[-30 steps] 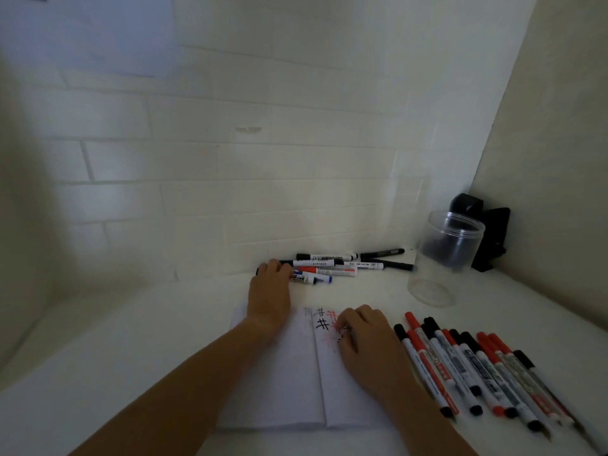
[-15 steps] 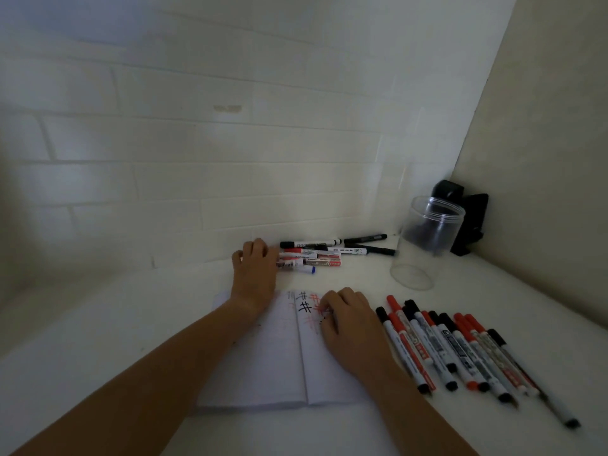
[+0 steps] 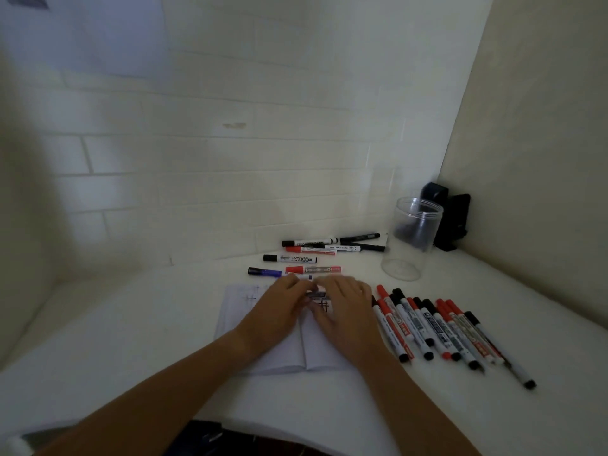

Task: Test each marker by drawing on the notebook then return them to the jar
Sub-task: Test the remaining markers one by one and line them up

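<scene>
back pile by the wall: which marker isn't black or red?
The blue-capped marker, at the pile's left end, nearest the notebook. The others there have black or red caps.

We can read little here. On the open notebook [image 3: 316,347] we make out hash-shaped grid marks: a dark one on the right page just beyond our hands, and a fainter one on the left page near its far edge. The markers at the back of the counter [image 3: 309,258] and the row of markers on the right [image 3: 437,327] carry printed labels along their barrels, but the lettering is too small and blurred for us to read any word or brand.
</scene>
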`<action>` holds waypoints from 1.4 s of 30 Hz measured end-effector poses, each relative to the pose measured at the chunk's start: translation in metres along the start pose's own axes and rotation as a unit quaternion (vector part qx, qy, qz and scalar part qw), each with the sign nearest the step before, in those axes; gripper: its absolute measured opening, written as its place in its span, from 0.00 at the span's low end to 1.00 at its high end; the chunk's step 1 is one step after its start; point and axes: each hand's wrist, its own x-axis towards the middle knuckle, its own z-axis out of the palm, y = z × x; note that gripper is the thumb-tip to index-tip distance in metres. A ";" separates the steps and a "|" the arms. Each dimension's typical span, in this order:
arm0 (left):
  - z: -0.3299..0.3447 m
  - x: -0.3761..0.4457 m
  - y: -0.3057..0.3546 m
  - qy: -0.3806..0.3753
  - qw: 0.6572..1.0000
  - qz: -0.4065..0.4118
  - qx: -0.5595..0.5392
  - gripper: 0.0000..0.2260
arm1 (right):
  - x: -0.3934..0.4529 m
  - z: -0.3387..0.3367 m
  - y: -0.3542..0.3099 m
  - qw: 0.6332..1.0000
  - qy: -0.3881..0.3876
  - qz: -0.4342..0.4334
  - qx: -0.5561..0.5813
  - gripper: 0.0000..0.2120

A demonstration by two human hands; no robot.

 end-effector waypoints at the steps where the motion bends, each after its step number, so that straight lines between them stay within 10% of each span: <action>1: -0.001 -0.005 0.001 -0.006 1.000 0.002 -0.020 0.13 | -0.002 0.000 0.001 1.000 -0.011 -0.016 -0.009 0.15; 25: -0.009 -0.027 0.014 0.008 0.998 -0.061 -0.024 0.09 | -0.008 -0.008 -0.020 0.994 -0.042 -0.076 -0.061 0.16; 34: -0.017 -0.022 0.020 0.033 0.991 -0.125 -0.022 0.08 | -0.004 -0.021 -0.014 0.995 -0.005 0.095 0.016 0.18; 42: -0.015 -0.019 0.011 -0.079 0.989 -0.126 0.011 0.31 | -0.003 -0.025 0.004 0.967 0.060 0.159 0.192 0.16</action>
